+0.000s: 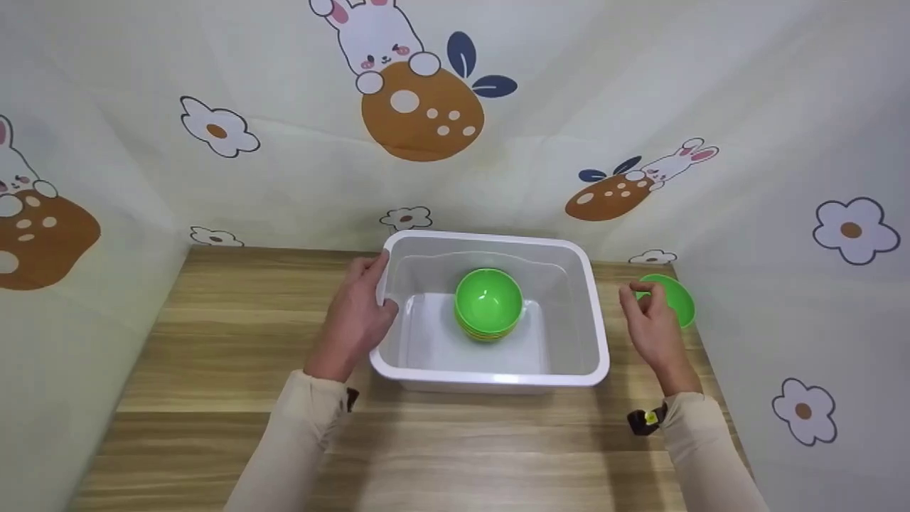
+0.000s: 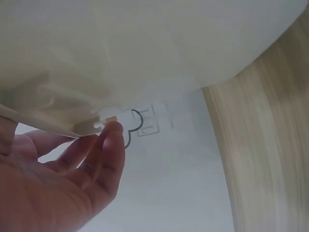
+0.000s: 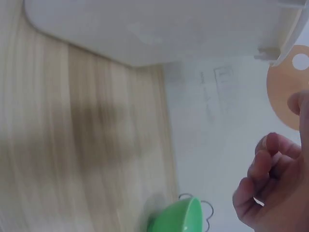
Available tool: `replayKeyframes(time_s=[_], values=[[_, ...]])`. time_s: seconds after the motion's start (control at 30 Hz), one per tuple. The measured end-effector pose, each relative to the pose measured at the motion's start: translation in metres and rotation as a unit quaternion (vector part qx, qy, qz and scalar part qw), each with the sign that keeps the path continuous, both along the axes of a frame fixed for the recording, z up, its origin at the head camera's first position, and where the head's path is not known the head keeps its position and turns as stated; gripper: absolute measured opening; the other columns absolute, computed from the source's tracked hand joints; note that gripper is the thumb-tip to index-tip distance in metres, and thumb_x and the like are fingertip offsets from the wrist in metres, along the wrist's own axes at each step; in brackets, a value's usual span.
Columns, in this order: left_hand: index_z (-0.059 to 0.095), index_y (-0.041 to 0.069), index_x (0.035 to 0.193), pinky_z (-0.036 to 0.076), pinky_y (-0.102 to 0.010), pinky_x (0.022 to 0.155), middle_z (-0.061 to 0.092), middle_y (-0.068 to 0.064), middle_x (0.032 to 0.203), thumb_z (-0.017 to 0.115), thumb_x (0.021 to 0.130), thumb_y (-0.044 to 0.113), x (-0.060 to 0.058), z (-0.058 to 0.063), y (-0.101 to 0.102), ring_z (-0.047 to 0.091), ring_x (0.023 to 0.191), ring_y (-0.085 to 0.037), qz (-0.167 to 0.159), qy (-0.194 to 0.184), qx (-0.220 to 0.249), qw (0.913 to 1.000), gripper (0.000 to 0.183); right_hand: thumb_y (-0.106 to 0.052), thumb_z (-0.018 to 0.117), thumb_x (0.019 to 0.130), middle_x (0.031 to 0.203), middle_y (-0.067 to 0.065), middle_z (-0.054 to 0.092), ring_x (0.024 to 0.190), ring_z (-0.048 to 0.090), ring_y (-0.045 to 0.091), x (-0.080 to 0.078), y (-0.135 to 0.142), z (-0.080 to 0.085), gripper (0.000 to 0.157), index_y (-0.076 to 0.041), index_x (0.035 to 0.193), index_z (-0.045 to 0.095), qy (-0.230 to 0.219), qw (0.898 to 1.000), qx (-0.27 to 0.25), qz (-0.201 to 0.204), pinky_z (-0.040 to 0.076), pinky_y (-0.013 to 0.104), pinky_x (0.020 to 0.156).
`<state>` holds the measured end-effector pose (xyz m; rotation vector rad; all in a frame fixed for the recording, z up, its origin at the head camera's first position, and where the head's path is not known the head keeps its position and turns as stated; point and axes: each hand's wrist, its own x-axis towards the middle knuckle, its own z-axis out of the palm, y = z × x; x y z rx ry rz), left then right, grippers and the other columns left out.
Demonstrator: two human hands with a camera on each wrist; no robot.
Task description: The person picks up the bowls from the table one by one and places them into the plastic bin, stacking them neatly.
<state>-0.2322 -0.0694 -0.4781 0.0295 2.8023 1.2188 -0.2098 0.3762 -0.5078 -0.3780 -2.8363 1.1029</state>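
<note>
A white plastic bin (image 1: 490,379) stands on the wooden table against the back curtain. Inside it sits a stack of bowls (image 1: 488,302), the top one green, with yellow edges showing beneath. My left hand (image 1: 359,313) grips the bin's left rim, and its fingers (image 2: 113,150) show under the rim's outer side in the left wrist view. To the right of the bin, my right hand (image 1: 655,331) hovers with loosely bent fingers and nothing in them. It partly covers a single green bowl (image 1: 680,304) in the head view; the right wrist view catches that bowl at the bottom edge.
A pale curtain (image 1: 284,185) printed with rabbits and flowers encloses the back and both sides. Wooden tabletop (image 1: 234,341) stretches to the left of the bin and in front of it. The green bowl lies close to the right-hand curtain.
</note>
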Motion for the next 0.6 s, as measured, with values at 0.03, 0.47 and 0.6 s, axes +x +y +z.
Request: replayKeyframes(time_s=[0.03,0.47,0.6], values=[[0.029,0.019,0.162,0.049,-0.051,0.11,0.041,-0.009,0.152,0.061,0.092,0.009,0.0,0.0,0.001,0.054,0.13,-0.03,0.002,-0.002,-0.002,1.0,0.078,-0.051,0.044,0.105,0.091,0.013,0.06,0.074,0.054,0.022,0.001,0.002,-0.001,0.057,-0.004,0.137,0.047,0.005,1.0,0.016,-0.005,0.044,0.032,0.066],[0.031,0.022,0.161,0.05,-0.051,0.108,0.043,-0.007,0.151,0.061,0.091,0.01,0.0,0.0,0.003,0.056,0.127,-0.03,0.015,-0.009,-0.003,0.9998,0.078,-0.031,0.064,0.097,0.106,0.025,0.058,0.096,0.052,0.038,0.001,0.025,-0.016,0.048,0.006,0.125,0.054,0.08,0.98,0.179,-0.025,0.044,0.051,0.083],[0.033,0.021,0.161,0.052,-0.052,0.104,0.045,-0.009,0.149,0.061,0.089,0.009,0.0,-0.002,0.003,0.057,0.125,-0.033,0.016,0.01,-0.001,0.9998,0.078,-0.03,0.066,0.096,0.112,0.026,0.052,0.102,0.045,0.041,0.0,0.036,-0.016,0.05,0.007,0.126,0.051,0.077,0.972,0.219,-0.022,0.038,0.055,0.086]])
